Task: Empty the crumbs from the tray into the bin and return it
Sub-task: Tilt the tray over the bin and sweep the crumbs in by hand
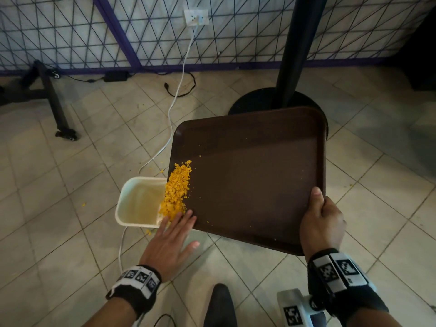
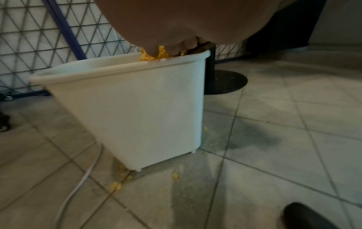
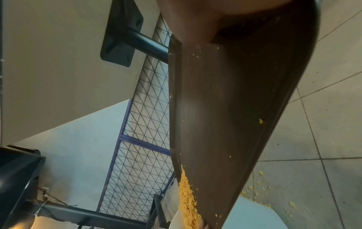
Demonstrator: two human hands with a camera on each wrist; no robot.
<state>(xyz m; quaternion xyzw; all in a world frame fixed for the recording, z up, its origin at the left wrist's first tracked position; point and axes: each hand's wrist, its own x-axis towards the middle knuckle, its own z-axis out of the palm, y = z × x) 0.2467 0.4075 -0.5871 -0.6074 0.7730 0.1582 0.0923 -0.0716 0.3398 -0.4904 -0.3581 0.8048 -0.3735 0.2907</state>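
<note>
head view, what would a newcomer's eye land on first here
The bright orange crumbs piled along the low left edge of the tilted brown tray, spilling toward the white bin on the tiled floor below. Next, the left hand lies flat at the tray's near-left corner by the crumbs, while the right hand grips its near-right corner.

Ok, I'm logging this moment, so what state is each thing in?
tray: tilted over the bin, gripped by right hand
crumbs: heaped at tray's low edge, some on floor
bin: upright, open
left hand: flat, fingers at the crumbs
</note>
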